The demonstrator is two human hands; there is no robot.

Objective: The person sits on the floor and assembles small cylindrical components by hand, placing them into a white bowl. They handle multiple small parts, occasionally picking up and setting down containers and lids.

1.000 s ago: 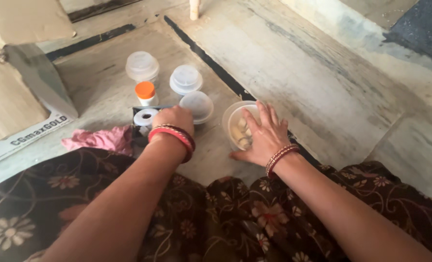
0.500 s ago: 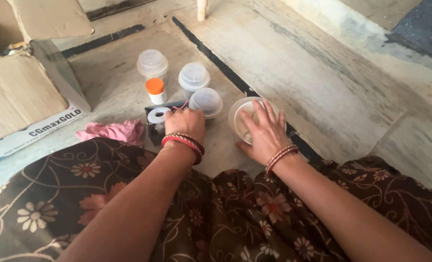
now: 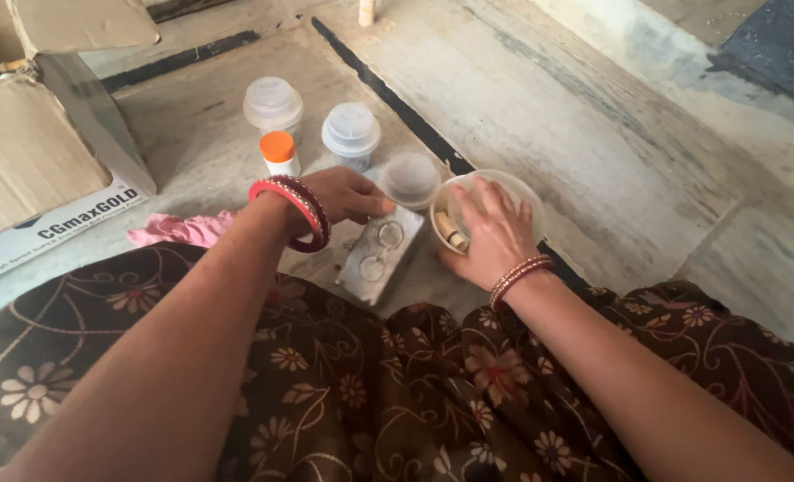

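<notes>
Right hand (image 3: 495, 234) laid over the rim of a clear plastic bowl (image 3: 522, 192), fingers spread and dipping inside toward small tan pieces (image 3: 451, 230), palm low as if steadying the bowl while sorting. Just left of the bowl, a metal plate with two ring shapes (image 3: 375, 254), flat on the floor. Left hand (image 3: 348, 194) beyond that plate, fingers drawn together near a small lidded clear jar (image 3: 411, 178); pinching something or not, cannot tell. Farther left of the bowl: two more lidded clear jars (image 3: 351, 134), an orange-capped bottle (image 3: 278, 152), a pink cloth (image 3: 178, 228), an open cardboard box (image 3: 31, 152). Everything within easy reach on a worn pale stone floor (image 3: 611, 116) crossed by a dark seam; brown floral fabric (image 3: 397, 393) over the lap.
</notes>
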